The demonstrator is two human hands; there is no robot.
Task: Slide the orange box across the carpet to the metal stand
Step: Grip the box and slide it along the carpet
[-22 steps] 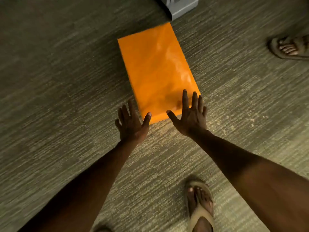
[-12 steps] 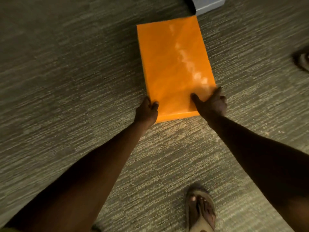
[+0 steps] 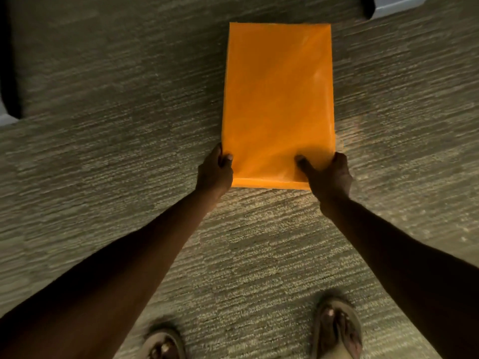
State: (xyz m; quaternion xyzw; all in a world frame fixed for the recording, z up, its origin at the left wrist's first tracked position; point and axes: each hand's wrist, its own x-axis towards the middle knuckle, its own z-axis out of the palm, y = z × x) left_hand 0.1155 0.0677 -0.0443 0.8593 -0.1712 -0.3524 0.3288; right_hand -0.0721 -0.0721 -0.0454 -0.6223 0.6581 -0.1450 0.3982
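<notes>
A flat orange box (image 3: 277,99) lies on the grey-green carpet (image 3: 116,164), its long side pointing away from me. My left hand (image 3: 213,172) grips its near left corner, thumb on top. My right hand (image 3: 328,174) grips its near right corner, thumb pressed on the top face. A grey metal stand (image 3: 394,5) shows only as a corner at the top right edge, a short way beyond the box's far right corner.
My two sandalled feet (image 3: 337,330) stand on the carpet behind the box. A dark object with a pale edge (image 3: 7,73) sits at the left border. Open carpet lies left and right of the box.
My open hands came down and closed on the box's near corners. The box has turned from slanted to straight ahead of me, and the stand's corner now sits further right in view.
</notes>
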